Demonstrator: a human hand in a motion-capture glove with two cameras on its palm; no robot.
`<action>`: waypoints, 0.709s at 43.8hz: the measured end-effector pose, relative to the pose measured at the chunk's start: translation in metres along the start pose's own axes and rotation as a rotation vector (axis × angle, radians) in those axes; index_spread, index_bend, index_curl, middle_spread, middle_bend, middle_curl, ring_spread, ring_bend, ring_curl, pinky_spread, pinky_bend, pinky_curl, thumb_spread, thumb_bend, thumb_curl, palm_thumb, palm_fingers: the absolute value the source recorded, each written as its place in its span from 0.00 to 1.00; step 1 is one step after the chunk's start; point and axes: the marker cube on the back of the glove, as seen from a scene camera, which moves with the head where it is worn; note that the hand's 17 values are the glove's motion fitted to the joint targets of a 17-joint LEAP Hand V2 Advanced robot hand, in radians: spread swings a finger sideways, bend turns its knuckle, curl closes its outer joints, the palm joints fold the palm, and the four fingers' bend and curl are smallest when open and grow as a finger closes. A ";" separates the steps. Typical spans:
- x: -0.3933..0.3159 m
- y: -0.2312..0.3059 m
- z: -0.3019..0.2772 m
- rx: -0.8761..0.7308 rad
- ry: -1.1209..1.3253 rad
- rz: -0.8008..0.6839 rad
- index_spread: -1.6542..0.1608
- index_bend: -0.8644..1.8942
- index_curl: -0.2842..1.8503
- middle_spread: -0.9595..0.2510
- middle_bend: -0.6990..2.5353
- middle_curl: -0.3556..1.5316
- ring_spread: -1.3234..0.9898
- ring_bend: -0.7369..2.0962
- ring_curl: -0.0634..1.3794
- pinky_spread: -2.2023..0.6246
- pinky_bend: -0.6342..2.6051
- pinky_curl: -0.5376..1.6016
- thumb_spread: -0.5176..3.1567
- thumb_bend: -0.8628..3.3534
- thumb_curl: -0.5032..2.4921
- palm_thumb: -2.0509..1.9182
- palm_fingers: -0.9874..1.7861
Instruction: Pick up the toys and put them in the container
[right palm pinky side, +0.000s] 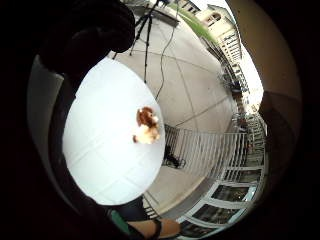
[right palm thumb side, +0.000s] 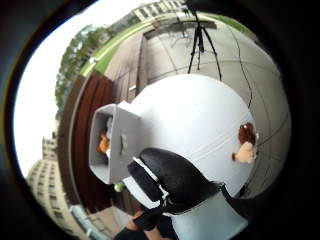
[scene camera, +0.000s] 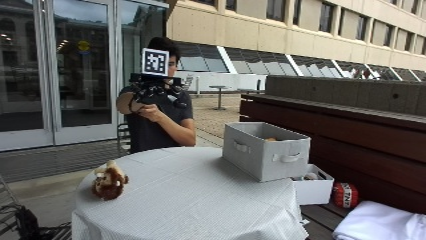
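A brown and cream plush toy (scene camera: 108, 181) sits alone near the edge of the round table (scene camera: 200, 200), which is covered by a white cloth. A grey fabric container (scene camera: 266, 155) with handles stands on the table's far side, with something orange (scene camera: 269, 139) inside it. The person stands behind the table with the gloved right hand (scene camera: 156, 92) raised at chest height, well above the table and holding nothing. Their bare left hand (scene camera: 150, 113) touches its wrist. Both palm views look down on the plush toy (right palm pinky side: 146, 125) (right palm thumb side: 246, 144). The container (right palm thumb side: 112, 145) also shows beyond a gloved finger (right palm thumb side: 170, 185).
A smaller white box (scene camera: 313, 187) holding small items sits on the wooden bench beside the table, with a red and white object (scene camera: 344, 195) and a white bundle (scene camera: 379, 225) near it. A tripod (right palm thumb side: 200, 40) stands on the paving beyond the table.
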 end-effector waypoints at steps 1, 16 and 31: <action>0.008 0.002 0.003 -0.029 -0.001 0.014 0.73 0.36 0.26 0.74 0.27 0.43 0.51 0.42 0.24 0.78 0.56 0.41 0.40 0.18 0.25 0.49 0.32; 0.110 0.008 0.114 -0.127 -0.029 0.057 0.73 0.34 0.24 0.74 0.28 0.42 0.52 0.41 0.25 0.78 0.54 0.40 0.40 0.19 0.24 0.49 0.32; 0.135 0.035 0.208 -0.270 -0.049 0.163 0.74 0.34 0.21 0.74 0.27 0.41 0.53 0.41 0.25 0.79 0.55 0.41 0.40 0.19 0.24 0.50 0.31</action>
